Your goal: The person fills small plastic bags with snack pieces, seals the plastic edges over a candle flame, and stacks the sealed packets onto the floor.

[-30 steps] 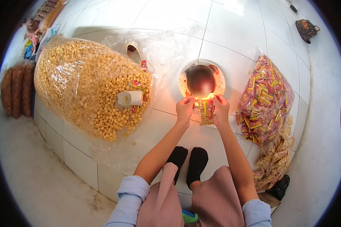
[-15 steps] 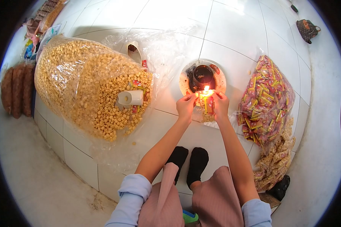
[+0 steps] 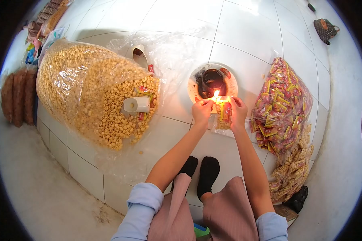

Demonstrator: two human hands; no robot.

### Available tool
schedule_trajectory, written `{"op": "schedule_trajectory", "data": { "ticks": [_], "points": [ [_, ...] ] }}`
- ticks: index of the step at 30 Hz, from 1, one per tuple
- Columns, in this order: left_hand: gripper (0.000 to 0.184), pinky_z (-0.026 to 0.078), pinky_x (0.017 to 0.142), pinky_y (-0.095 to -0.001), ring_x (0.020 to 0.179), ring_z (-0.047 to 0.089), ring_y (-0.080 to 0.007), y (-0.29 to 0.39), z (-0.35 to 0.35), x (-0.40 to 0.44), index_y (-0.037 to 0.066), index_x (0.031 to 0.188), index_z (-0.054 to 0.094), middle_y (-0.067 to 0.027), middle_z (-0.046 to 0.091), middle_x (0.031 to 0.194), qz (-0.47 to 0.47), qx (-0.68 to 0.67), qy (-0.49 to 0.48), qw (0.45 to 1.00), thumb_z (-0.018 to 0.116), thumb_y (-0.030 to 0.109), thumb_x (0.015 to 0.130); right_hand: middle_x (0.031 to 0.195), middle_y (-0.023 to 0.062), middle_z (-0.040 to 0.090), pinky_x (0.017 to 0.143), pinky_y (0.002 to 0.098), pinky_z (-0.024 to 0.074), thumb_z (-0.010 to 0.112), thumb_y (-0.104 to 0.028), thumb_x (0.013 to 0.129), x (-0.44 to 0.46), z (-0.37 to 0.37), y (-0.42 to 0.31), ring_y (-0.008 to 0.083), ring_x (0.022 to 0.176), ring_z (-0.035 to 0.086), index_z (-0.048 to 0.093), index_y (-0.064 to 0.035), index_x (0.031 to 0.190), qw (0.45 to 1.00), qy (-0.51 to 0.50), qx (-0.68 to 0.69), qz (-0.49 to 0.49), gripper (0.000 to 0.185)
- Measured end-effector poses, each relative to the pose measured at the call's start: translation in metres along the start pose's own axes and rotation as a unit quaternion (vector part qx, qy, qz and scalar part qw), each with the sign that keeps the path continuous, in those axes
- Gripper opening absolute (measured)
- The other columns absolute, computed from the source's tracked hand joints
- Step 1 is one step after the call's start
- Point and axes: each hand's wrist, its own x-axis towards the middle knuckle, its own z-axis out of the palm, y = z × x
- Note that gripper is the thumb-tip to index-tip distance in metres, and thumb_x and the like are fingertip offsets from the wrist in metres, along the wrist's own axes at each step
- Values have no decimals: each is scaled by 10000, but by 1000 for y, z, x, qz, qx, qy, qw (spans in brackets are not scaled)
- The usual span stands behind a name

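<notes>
Snack bag (image 3: 223,122), small and clear, hangs between my two hands with its top edge up by the flame (image 3: 217,93). My left hand (image 3: 202,111) pinches one end of that edge and my right hand (image 3: 239,112) pinches the other, thumbs and fingers narrowed on the thin plastic. Below my grip, yellow puffs (image 3: 222,125) show through, and a red sachet (image 3: 227,111) sits toward the right side, inside by the look of it. Whether the edge touches the fire, I cannot tell through the glare.

I judge this to be the sealing step: heat melting the open edge together. My next move calls for the edge held taut and level, passed evenly along the flame, with my fingertips clear of it. Linger and the plastic could burn through; hurry and a gap could be left.

Just beyond the flame, a dark cup (image 3: 212,78) stands on a stained plate (image 3: 192,90). Well to my left, a big bag of puffs (image 3: 80,84) lies open on the floor (image 3: 177,148), a white scoop (image 3: 138,104) resting at its mouth. To my right sits a bag of sachets (image 3: 281,104), red and yellow, and nearer to me is a heap of packets (image 3: 291,166).
</notes>
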Motion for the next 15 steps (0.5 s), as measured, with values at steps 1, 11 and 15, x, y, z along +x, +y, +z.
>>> {"op": "schedule_trajectory", "data": {
  "ticks": [1,11,15],
  "points": [
    [92,353,471,-210,516,454,-43,0,3,-1,-29,742,644,1,561,595,-2,18,10,1000,634,62,730,790,53,612,616,211,442,589,-93,796,1,-3,1,86,683,549,602,20,881,1000,-1,2,-1,142],
    [84,353,467,-214,516,467,-50,3,10,-3,-27,736,648,-1,559,588,-19,29,29,999,630,53,715,779,49,604,621,213,440,604,-109,788,4,-7,2,85,683,543,599,25,877,1000,8,2,-17,161],
    [82,357,473,-204,512,465,-49,1,5,-1,-25,741,648,2,554,585,-20,6,34,999,617,50,728,772,46,605,619,210,440,600,-104,791,4,-3,5,84,676,544,600,25,874,1000,-5,7,-14,153]
  ]
}}
